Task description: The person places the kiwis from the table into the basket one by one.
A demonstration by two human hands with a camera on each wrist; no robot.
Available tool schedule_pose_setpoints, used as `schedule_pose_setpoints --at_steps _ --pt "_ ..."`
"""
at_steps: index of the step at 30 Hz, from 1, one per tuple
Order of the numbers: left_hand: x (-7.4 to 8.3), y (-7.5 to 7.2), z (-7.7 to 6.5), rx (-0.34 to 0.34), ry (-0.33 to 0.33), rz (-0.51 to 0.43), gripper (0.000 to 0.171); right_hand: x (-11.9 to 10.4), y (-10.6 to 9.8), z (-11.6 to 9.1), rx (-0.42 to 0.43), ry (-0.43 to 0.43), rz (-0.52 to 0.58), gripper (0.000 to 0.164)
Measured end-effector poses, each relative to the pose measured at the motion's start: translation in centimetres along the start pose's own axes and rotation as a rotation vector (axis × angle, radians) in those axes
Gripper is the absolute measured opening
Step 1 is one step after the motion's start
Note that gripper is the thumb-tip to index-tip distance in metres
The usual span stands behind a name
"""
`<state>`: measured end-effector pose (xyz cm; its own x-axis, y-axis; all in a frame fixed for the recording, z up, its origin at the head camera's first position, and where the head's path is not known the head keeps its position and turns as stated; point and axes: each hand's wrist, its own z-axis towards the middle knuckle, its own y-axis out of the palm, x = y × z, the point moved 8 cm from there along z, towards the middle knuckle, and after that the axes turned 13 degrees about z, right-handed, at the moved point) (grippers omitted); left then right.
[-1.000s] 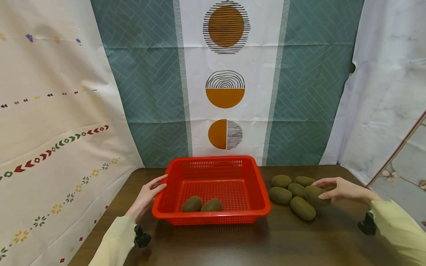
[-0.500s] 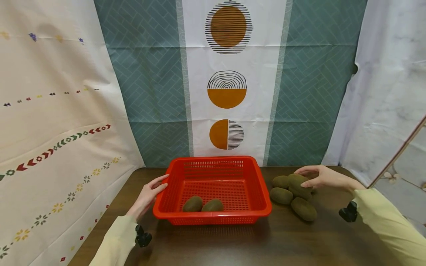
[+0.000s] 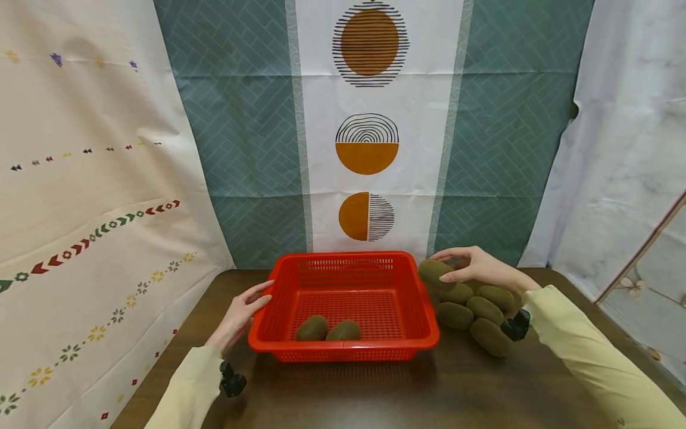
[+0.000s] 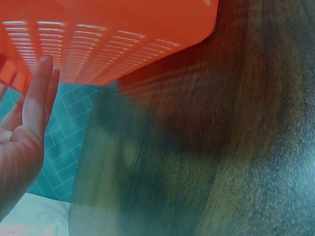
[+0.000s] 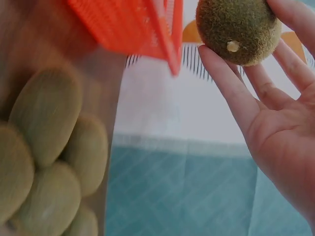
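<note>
At the far left hangs a cream cloth (image 3: pixel 96 179) with rows of coloured motifs, beside the dark wooden surface (image 3: pixel 343 393). A pale yellow left sleeve (image 3: pixel 184 387) reaches up from below, with a small black camera (image 3: pixel 232 380) at the wrist. The person's left hand (image 3: pixel 237 320) is at the left rim of the red basket (image 3: pixel 375 345), its grip apart, the thumb spaced from the fingers; in the left wrist view the fingers look nearly straight beside the slotted wall.

Inside the basket, two kiwis (image 3: pixel 312 328) lie side by side near the front wall. Behind stands a teal and white curtain (image 3: pixel 370 149) printed with ochre and black circles.

Just beyond the basket's right rim, one held kiwi (image 3: pixel 432 272) is up off the surface, apart from the basket in the right wrist view. The right hand (image 3: pixel 474 267) has its grip clamped on it, thumb on one side and fingers on the other.

Below that hand, five loose kiwis (image 3: pixel 485 309) lie bunched on the surface. Then come the right sleeve (image 3: pixel 586 348) and a pale marbled cloth (image 3: pixel 632 149).
</note>
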<state>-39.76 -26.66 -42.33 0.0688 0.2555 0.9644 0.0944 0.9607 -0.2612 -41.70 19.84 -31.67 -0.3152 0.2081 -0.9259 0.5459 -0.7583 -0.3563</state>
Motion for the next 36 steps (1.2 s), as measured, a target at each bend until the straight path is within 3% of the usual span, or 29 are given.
schedule_pose_setpoints --at_steps 14,31,36 --pt "0.1 -0.1 0.0 0.006 0.008 0.001 0.049 -2.6 6.4 7.1 -0.064 -0.052 0.054 0.048" --pt "0.0 -0.2 0.0 0.009 0.009 0.006 0.049 -0.7 14.7 13.8 -0.174 -0.007 0.168 0.045" --pt "0.0 -0.1 0.0 0.010 0.016 -0.010 0.051 0.3 16.4 15.4 -0.173 0.020 0.142 0.043"
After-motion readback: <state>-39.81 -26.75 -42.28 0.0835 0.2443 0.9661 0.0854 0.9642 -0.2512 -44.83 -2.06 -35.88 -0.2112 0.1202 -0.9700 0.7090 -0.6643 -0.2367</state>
